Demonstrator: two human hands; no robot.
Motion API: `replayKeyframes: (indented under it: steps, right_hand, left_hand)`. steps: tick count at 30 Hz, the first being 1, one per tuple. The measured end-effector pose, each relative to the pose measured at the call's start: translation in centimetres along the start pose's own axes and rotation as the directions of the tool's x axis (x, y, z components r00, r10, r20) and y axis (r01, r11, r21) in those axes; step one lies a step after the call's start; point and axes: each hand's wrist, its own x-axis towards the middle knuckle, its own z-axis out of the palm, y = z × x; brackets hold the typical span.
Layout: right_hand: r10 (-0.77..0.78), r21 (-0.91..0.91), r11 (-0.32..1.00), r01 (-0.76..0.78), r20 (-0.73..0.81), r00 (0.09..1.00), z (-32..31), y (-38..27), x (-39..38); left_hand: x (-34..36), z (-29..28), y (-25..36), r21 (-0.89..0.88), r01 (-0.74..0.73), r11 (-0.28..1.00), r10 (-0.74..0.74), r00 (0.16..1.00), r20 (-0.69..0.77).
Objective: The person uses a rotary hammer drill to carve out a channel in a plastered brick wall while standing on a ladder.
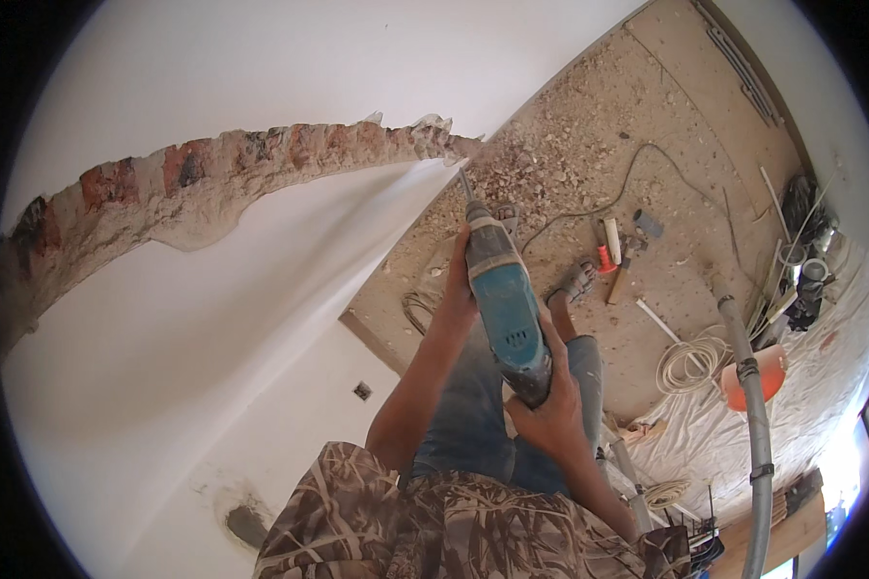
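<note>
A teal rotary hammer hangs before me, its dusty front end pointing away and slightly left. My left hand is wrapped around the left side of its front housing; some of those fingers are hidden behind it. My right hand grips the rear handle. From the nose, a thin steel bit reaches up to the lower end of a rough channel cut into the white wall. Red brick and broken plaster show inside that channel. Whether the tip touches the wall, I cannot tell.
Rubble covers the floor around my sandalled feet, crossed by a dark cord. A wooden-handled hammer and a red hand guard lie rightward. Beyond are coiled pale cable, an upright grey pole and plastic sheeting.
</note>
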Motion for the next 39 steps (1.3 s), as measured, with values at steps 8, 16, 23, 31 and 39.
replayKeyframes:
  steps: [8,16,23,31,39]
  right_hand:
    - [0.023,-0.003,1.000,-0.023,-0.003,1.000,-2.1,1.8,-4.9]
    - [-0.064,0.026,0.998,0.063,0.038,0.997,-3.8,-0.5,-4.1]
    - [0.062,0.229,0.971,-0.074,0.059,0.996,-8.8,-2.0,-0.1]
    - [0.182,0.213,0.959,-0.187,0.043,0.982,-15.3,-6.1,4.5]
    - [0.187,0.184,0.964,-0.194,0.055,0.981,-15.7,-10.9,9.4]
  left_hand:
    - [-2.8,1.2,-3.4,0.076,-0.003,0.997,0.016,0.983,-0.180]
    - [-3.8,3.3,0.0,0.108,-0.012,0.994,0.021,0.996,-0.085]
    - [-0.9,7.5,1.4,0.129,-0.114,0.985,0.125,0.989,-0.079]
    - [0.8,13.8,2.5,0.175,-0.107,0.979,0.120,0.990,-0.070]
    - [2.3,15.7,5.1,0.225,-0.113,0.968,0.145,0.981,-0.132]
